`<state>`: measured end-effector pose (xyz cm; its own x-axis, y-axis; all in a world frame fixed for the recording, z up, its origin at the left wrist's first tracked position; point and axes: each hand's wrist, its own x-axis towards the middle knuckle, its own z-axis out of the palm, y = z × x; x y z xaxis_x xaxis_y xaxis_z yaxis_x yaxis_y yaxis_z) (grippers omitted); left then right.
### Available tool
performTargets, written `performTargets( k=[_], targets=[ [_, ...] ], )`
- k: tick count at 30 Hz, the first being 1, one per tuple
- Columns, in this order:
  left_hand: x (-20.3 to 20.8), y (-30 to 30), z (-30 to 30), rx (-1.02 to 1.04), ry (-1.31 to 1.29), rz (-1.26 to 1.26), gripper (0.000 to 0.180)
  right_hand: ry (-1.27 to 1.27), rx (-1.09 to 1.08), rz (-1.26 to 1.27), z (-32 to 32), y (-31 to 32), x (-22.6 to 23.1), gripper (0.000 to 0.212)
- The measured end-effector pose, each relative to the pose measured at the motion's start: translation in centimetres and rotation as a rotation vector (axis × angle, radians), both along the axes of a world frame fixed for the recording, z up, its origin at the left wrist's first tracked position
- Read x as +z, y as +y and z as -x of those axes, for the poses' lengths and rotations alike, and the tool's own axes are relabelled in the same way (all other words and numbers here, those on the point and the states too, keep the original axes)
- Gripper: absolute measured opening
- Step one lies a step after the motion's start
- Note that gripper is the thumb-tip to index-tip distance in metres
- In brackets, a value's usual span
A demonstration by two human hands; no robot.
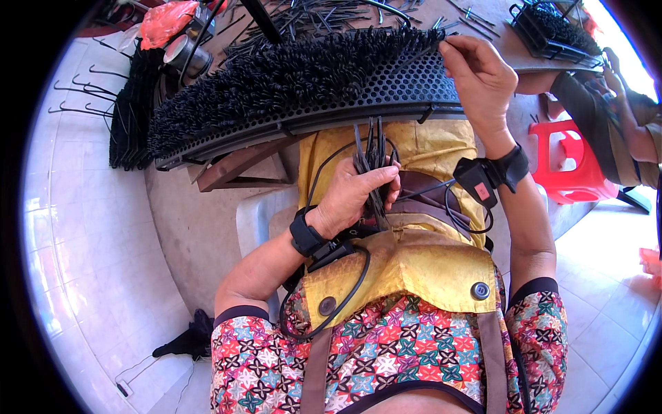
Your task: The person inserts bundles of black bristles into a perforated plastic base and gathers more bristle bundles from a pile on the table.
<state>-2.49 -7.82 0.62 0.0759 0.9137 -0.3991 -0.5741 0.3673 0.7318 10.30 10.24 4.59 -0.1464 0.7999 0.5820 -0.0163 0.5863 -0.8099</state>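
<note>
A long curved black panel [414, 81] full of round holes lies across in front of me. Thick rows of looped black strips [262, 86] cover its left and middle; bare holes show toward the right. My left hand [350, 194] is closed round a bundle of thin dark strips [372, 146], which stand upright above my lap, below the panel. At the panel's far right edge, my right hand [484, 81] pinches thumb and forefinger together on what looks like a thin black strip, mostly hidden by the fingertips.
Loose black strips [310, 24] are strewn over the table behind the panel. A metal can [187, 55] and an orange-red plastic bag [165, 24] stand at the back left. Another black bristled rack [555, 31] is at the far right, near another person's hand [610, 72] and a red stool [569, 162].
</note>
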Motion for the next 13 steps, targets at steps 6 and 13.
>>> performTargets(
  k=[6, 13],
  targets=[
    [-0.1, -0.1, 0.0, 0.006, -0.009, -0.003, 0.019, -0.194, -0.121, -0.433, 2.0, 1.3, -0.2, 0.009],
    [-0.2, -0.1, 0.2, -0.021, 0.01, -0.001, 0.022, -0.483, 0.09, -0.636, 3.4, 2.2, -0.2, 0.006]
  ],
)
